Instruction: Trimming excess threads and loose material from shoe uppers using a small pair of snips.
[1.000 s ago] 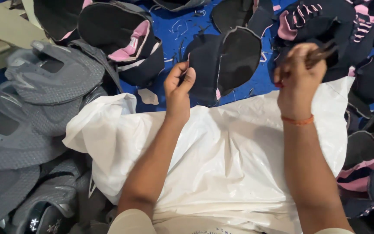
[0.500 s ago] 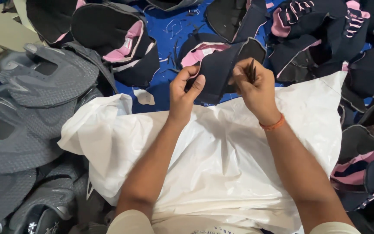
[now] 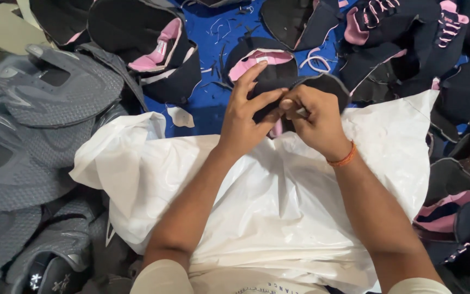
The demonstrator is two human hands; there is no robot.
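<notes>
Your left hand (image 3: 246, 117) and right hand (image 3: 314, 120) meet, both pinching the edge of a black and pink shoe upper (image 3: 270, 65) just above the white plastic sheet (image 3: 278, 207) on your lap

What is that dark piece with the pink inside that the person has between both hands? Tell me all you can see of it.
The dark shoe upper is a curved, soft-looking fabric piece, navy or black outside with a pink lining showing. It sits at the far edge of the white plastic sheet, above the blue surface. The left hand and the right hand both pinch its near edge; whether the right hand also grips a small tool cannot be told.
</notes>
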